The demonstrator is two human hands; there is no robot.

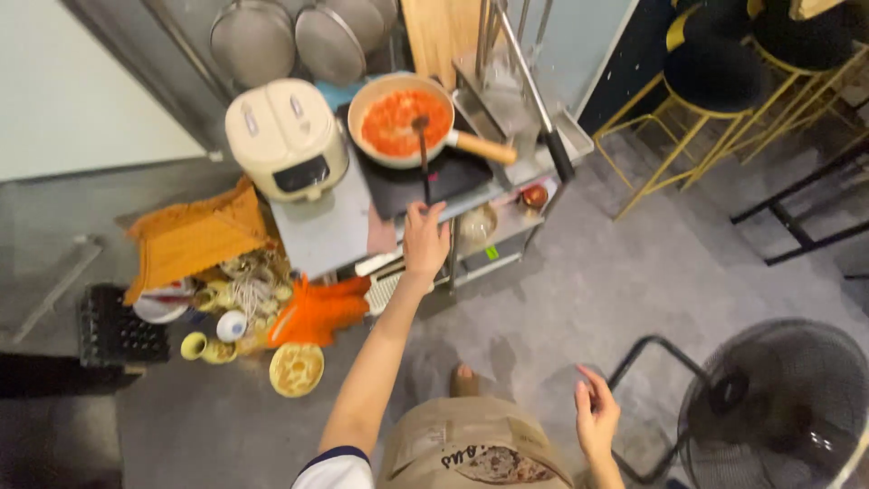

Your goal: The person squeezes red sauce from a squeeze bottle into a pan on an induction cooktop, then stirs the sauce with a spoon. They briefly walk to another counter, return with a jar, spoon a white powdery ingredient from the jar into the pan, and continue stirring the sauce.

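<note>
Standing by the cart, what counts is the line from the left hand (424,240) to the spatula (422,149): the dark utensil runs nearly straight away from the person, head end sunk in the red sauce of the frying pan (398,120), handle end coming back toward the fingers. So its long axis is approx. in line w/ the outstretched left forearm, and the left hand is right at the near tip of the handle, fingers curled up around it. Whether they've truly closed on it or just touch it, I can't tell from here. The right hand (595,418) hangs low by the person's hip, well apart from the cooktop, fingers loosely spread, holding nothing. The pan sits on the black hob (453,177) atop the steel cart, its wooden handle pointing off to the right, away from both hands. A cream rice cooker (285,136) stands just left of the pan; a floor fan (787,407) is near the right hand.
</note>
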